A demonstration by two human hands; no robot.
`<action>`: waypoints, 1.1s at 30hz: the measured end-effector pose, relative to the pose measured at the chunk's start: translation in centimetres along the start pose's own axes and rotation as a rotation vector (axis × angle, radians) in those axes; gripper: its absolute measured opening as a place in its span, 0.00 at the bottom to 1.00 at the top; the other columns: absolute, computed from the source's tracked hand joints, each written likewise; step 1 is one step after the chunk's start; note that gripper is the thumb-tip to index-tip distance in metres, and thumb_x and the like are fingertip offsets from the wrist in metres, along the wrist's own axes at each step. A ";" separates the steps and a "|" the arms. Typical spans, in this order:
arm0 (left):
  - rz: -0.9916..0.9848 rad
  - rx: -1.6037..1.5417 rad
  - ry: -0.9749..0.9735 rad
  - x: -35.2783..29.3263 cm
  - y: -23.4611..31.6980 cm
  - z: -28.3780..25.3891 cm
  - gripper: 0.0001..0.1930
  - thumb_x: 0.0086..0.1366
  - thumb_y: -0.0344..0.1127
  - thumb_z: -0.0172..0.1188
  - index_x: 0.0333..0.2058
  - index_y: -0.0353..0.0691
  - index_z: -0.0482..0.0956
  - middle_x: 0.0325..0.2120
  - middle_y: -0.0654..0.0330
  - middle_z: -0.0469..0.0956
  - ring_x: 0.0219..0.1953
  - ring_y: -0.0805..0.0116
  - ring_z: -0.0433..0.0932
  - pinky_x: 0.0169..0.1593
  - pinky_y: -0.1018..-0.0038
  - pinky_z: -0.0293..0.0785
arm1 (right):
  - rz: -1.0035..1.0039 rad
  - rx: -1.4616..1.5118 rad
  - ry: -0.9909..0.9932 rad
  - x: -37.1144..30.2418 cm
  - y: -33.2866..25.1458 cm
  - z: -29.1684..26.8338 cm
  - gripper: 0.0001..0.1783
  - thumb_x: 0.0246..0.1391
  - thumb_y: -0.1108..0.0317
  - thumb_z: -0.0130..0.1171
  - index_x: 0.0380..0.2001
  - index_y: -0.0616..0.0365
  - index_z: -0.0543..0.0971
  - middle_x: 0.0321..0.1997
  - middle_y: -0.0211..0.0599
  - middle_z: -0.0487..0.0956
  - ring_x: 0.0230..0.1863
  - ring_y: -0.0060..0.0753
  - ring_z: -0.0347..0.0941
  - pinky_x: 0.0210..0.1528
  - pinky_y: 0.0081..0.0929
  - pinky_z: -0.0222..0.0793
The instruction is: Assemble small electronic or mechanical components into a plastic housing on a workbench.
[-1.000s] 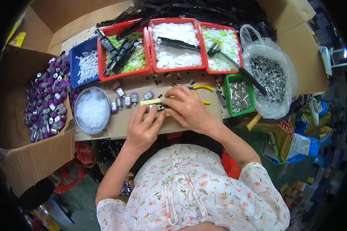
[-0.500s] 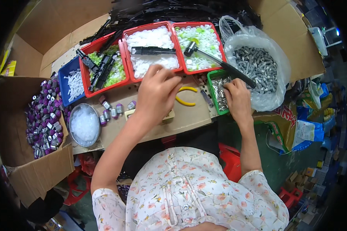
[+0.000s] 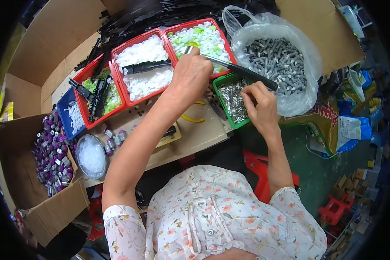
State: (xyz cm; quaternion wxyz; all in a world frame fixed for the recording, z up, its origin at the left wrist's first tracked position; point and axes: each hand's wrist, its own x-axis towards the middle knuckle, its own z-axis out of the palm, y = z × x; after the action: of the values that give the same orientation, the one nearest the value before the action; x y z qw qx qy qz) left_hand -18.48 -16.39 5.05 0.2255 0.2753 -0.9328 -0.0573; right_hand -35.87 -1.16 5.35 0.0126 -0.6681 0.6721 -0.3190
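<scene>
My left hand [image 3: 193, 74] reaches over the red tray of white and green plastic pieces [image 3: 203, 37], fingers curled down beside the metal end of a hammer [image 3: 247, 73]. Its fingertips are hidden, so what they hold does not show. The hammer lies across the tray, its black handle pointing toward the right. At the green tray [image 3: 224, 104] of thin metal pins [image 3: 233, 100], my right hand [image 3: 262, 106] has thumb and fingers drawn together over the right edge. Anything between them is too small to make out.
Left of there stand a red tray of white caps [image 3: 145, 80] with a black strip on it, another red tray [image 3: 121, 104], and a blue tray [image 3: 73, 117]. A clear bag of grey plugs [image 3: 277, 65] stands right; a box of purple-and-silver parts [image 3: 52, 151] left. Pliers [image 3: 193, 118] lie nearer.
My left hand has moved right, from in front of the white-cap tray to over the tray with the hammer. My right hand stays by the metal pins. The whole view has shifted.
</scene>
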 end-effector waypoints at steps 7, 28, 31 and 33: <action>-0.122 -0.294 0.178 -1.0 0.0 -2.0 0.04 0.48 0.23 0.61 0.22 0.31 0.83 0.24 0.50 0.82 0.35 0.53 0.80 0.36 0.65 0.77 | -0.026 0.146 0.074 0.6 -1.5 0.3 0.04 0.50 0.80 0.63 0.30 0.64 0.78 0.30 0.38 0.78 0.30 0.35 0.76 0.33 0.29 0.69; -1.033 -2.154 0.318 -13.6 3.6 -5.8 0.12 0.68 0.33 0.61 0.45 0.30 0.79 0.32 0.58 0.81 0.31 0.74 0.78 0.37 0.83 0.77 | -0.337 0.507 0.117 1.6 -11.0 4.2 0.12 0.46 0.85 0.65 0.35 0.63 0.79 0.38 0.44 0.81 0.37 0.38 0.80 0.39 0.27 0.76; -0.970 -2.256 0.274 -14.2 3.2 -5.4 0.12 0.67 0.31 0.60 0.45 0.30 0.77 0.34 0.57 0.80 0.34 0.73 0.80 0.41 0.82 0.81 | -0.347 0.510 0.135 1.6 -11.0 4.5 0.12 0.45 0.85 0.66 0.35 0.63 0.79 0.38 0.44 0.81 0.36 0.38 0.80 0.37 0.27 0.76; -0.990 -2.235 0.280 -14.1 3.3 -5.4 0.11 0.67 0.31 0.60 0.45 0.31 0.78 0.33 0.58 0.80 0.33 0.74 0.79 0.37 0.83 0.79 | -0.351 0.494 0.132 1.4 -11.0 4.5 0.13 0.44 0.84 0.67 0.35 0.63 0.79 0.38 0.44 0.81 0.37 0.38 0.80 0.38 0.28 0.76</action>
State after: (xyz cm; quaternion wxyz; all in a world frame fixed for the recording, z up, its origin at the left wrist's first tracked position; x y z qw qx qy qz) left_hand -7.11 -5.86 5.11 0.3892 0.2587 -0.1338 -0.8739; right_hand -24.22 -3.20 7.24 0.0756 -0.7286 0.4481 -0.5125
